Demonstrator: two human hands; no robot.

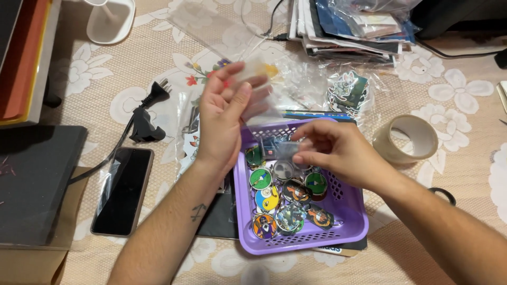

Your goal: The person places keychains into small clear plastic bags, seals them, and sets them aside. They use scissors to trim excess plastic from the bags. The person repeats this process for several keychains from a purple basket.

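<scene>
My left hand (224,113) is raised above the table, pinching a small clear plastic bag (259,87) between thumb and fingers. My right hand (330,150) hovers over a purple plastic basket (348,211), its fingertips closed on a small clear packet (285,149) that looks to hold a round badge. Inside the basket lie several round colourful pin badges (289,200). Both hands blur a little, so the exact grip on the bag is hard to read.
A roll of brown tape (406,138) sits right of the basket. A dark phone (122,191) and a black plug with cable (148,111) lie left. Clear bags with stickers (346,89), a stack of flat packets (354,26), a white lamp base (110,21) stand behind.
</scene>
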